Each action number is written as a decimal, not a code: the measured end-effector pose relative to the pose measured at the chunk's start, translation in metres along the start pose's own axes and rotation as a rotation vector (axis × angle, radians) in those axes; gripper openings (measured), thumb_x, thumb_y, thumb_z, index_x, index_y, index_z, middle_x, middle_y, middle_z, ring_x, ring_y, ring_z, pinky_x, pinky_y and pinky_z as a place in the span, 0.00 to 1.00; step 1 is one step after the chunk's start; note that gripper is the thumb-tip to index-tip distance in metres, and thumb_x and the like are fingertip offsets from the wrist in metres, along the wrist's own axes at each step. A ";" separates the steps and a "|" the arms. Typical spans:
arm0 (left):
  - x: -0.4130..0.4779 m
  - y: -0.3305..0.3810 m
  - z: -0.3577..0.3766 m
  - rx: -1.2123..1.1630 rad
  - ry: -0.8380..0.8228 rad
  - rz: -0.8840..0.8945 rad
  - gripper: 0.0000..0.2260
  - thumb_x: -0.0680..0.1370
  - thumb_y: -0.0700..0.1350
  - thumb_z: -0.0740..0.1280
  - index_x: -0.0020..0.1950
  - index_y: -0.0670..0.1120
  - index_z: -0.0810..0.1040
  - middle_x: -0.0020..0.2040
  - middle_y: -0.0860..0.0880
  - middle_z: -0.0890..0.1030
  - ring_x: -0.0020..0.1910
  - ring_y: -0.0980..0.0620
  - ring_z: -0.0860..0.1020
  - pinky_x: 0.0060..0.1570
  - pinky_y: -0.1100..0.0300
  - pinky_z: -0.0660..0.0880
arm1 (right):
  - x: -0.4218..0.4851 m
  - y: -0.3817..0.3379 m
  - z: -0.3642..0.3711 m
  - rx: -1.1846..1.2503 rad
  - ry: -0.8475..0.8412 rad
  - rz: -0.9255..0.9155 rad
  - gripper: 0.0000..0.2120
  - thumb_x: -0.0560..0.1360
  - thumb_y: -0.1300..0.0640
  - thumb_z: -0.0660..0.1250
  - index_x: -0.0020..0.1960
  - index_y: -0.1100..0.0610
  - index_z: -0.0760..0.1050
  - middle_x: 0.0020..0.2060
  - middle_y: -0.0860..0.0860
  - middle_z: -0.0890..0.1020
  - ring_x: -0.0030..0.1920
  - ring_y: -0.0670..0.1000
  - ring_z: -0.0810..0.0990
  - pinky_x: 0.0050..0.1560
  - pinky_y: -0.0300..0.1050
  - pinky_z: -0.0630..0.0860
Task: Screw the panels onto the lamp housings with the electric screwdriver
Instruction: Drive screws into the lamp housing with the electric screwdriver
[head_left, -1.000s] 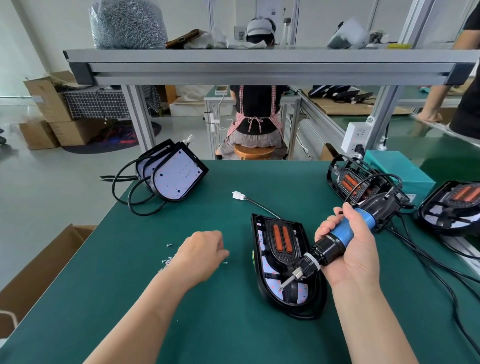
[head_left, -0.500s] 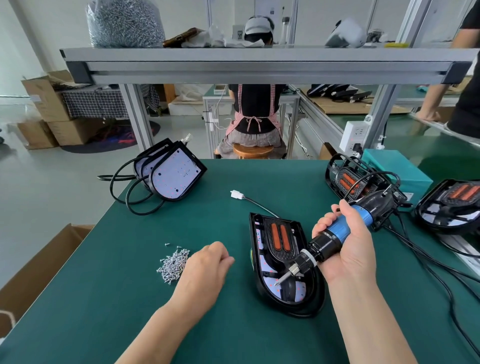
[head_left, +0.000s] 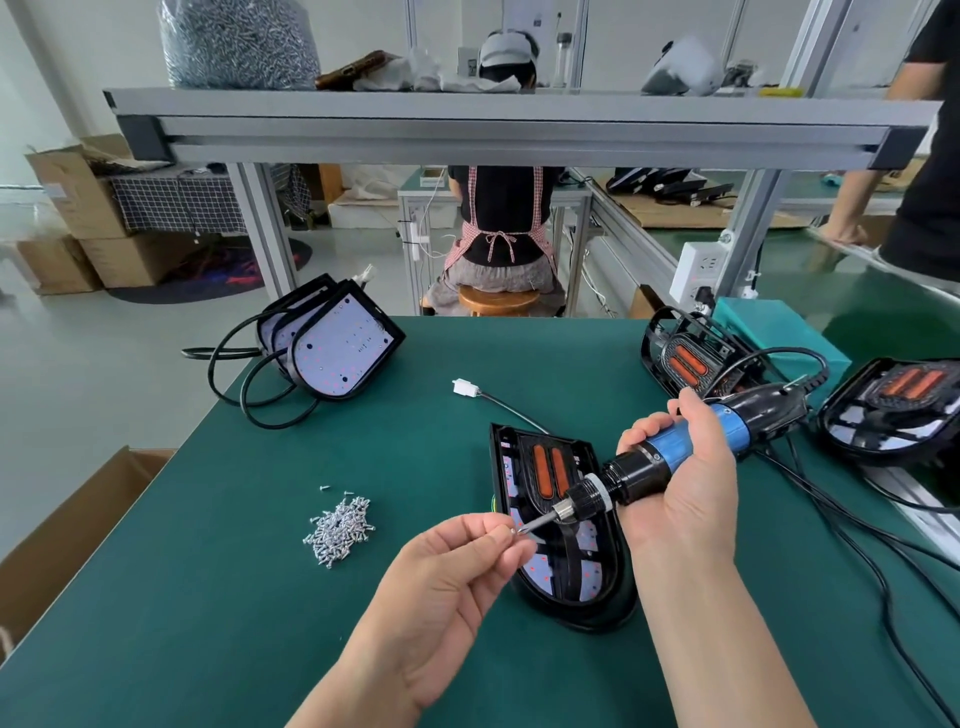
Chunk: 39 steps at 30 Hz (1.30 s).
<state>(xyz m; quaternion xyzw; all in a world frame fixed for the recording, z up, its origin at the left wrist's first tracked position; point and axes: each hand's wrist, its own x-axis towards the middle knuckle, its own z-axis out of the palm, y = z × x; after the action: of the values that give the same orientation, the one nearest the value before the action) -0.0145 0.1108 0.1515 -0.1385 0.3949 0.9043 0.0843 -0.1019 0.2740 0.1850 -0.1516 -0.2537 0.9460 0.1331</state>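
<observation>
Lifted off the surface (head_left: 415, 441) since half a second ago and swung right, away from the screw pile (head_left: 340, 530) and up to the bit (head_left: 537, 522): the left grip (head_left: 457, 566). Pinches one small screw (head_left: 511, 530) between thumb and forefinger, tips together on it, other fingers curled loosely below. Holds the screw right at the point of the bit; touching or just short of it, cannot tell.

Barely shifted: the right grip (head_left: 680, 488), clamped round the blue barrel of the screwdriver (head_left: 636, 473), fingers wrapped over the top. Carries the tool tilted above the surface, bit aimed down and left, black cord trailing off to the right.

Directly under the bit, flat on the surface: the lamp housing (head_left: 571, 608), black, rounded end toward the person. Inside it, the panel (head_left: 550, 470) with two orange strips. Beyond its far end, a white plug (head_left: 461, 387) on a thin black lead.

Left of the housing and well apart from it: the screw pile, loose, with a few strays at its far side.

At the far left corner: a leaning stack (head_left: 340, 353) of housings, white faces showing, black cable looped around. At the right: a far housing (head_left: 685, 364) and a right housing (head_left: 891, 415), orange strips up, near a teal box (head_left: 769, 322).
</observation>
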 end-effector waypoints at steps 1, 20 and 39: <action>-0.001 0.000 0.001 -0.011 0.007 -0.007 0.03 0.67 0.33 0.71 0.38 0.36 0.85 0.39 0.40 0.82 0.38 0.48 0.85 0.37 0.66 0.80 | 0.000 0.000 0.000 0.004 -0.002 0.002 0.09 0.77 0.58 0.72 0.50 0.57 0.72 0.30 0.48 0.76 0.28 0.45 0.76 0.32 0.37 0.76; -0.002 -0.019 -0.002 -0.077 0.083 0.060 0.03 0.66 0.32 0.72 0.38 0.35 0.85 0.39 0.40 0.82 0.39 0.45 0.85 0.37 0.65 0.81 | -0.006 0.005 -0.003 -0.035 -0.028 -0.083 0.13 0.77 0.59 0.72 0.57 0.56 0.71 0.33 0.49 0.75 0.30 0.46 0.75 0.32 0.39 0.75; -0.001 -0.042 0.003 0.478 0.248 0.744 0.16 0.75 0.28 0.69 0.41 0.50 0.83 0.38 0.43 0.86 0.37 0.48 0.86 0.40 0.65 0.80 | -0.014 0.008 0.001 -0.033 0.077 0.013 0.12 0.77 0.56 0.72 0.55 0.56 0.70 0.29 0.48 0.77 0.28 0.47 0.76 0.31 0.39 0.77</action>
<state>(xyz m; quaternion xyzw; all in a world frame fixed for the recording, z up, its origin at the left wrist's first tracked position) -0.0030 0.1416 0.1248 -0.0713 0.6222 0.7333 -0.2646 -0.0905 0.2621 0.1850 -0.1917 -0.2629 0.9360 0.1343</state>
